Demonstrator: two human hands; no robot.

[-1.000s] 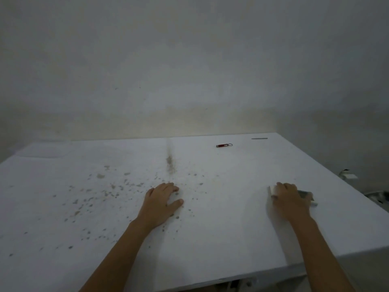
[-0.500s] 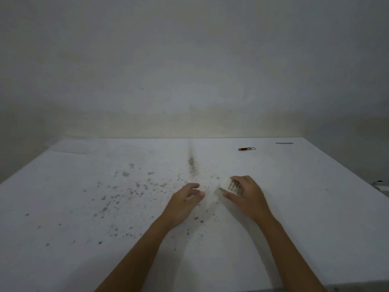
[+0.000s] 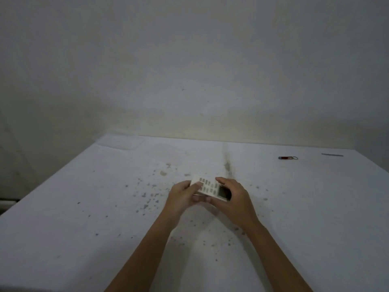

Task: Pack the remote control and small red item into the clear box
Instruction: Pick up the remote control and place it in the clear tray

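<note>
White remote control [image 3: 211,189] held above table centre, buttons up, gripped at left end by left hand [image 3: 183,197], at screen end by right hand [image 3: 233,198]. Small red item [image 3: 286,158] lying far right. White table [image 3: 84,218] speckled with dark flecks; bare grey wall [image 3: 189,70] behind. No writing legible.

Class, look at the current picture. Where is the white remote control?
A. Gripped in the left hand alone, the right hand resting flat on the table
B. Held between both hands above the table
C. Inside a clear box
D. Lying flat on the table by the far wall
B: the remote control is gripped by the left hand and the right hand together, buttons facing up, over the speckled table.
</note>
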